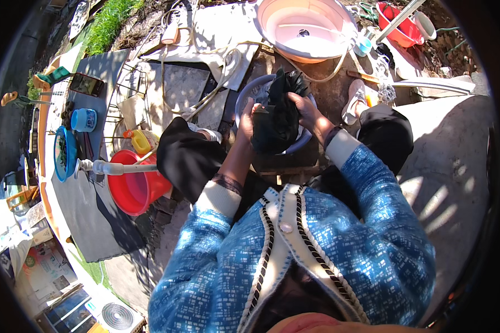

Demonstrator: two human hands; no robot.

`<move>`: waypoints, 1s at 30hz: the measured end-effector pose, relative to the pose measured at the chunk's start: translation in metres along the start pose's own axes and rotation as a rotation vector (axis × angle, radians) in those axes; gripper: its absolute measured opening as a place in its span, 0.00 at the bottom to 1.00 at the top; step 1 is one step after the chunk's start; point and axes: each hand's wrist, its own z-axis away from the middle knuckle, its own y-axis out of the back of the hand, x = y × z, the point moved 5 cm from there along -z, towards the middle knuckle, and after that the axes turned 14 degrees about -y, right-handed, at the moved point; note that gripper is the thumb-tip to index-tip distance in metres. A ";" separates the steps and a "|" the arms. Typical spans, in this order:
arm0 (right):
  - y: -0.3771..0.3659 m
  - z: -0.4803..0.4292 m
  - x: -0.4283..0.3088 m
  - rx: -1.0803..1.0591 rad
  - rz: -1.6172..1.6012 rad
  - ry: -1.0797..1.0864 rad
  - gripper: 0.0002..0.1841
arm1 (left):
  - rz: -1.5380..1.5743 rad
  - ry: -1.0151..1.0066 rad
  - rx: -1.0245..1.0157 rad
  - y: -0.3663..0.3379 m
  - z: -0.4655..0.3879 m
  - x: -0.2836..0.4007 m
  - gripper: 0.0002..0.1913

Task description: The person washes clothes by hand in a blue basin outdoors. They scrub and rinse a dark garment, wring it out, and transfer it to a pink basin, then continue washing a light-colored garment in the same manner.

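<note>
A bunched black cloth [277, 120] is held between my two hands, over a greyish-blue plastic basin [241, 100] that stands low between my knees. My left hand [248, 118] grips the cloth's left side, thumb upward. On its upper right side my right hand [305, 109] is closed on the fabric. Part of the basin's inside shows behind the cloth, with what looks like sudsy water; the cloth and hands hide the rest.
Beyond the basin stands a large pale pink tub [308, 29], a hose [210, 100] looping beside it. Left are a red bucket [139, 183], a yellow jug [140, 141], a blue-lidded tub [83, 120] and a blue basket [65, 154]. A red basin [400, 29] lies far right.
</note>
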 end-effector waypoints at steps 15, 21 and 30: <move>-0.030 -0.008 -0.014 0.307 0.294 -0.053 0.12 | -0.502 -0.772 -0.216 -0.032 0.009 0.015 0.51; -0.026 -0.015 -0.006 0.201 0.233 -0.084 0.15 | -0.886 -0.876 -0.461 -0.044 0.021 0.015 0.44; -0.039 -0.015 -0.008 0.186 0.108 -0.259 0.14 | -0.629 -0.409 -0.395 -0.031 -0.006 -0.016 0.47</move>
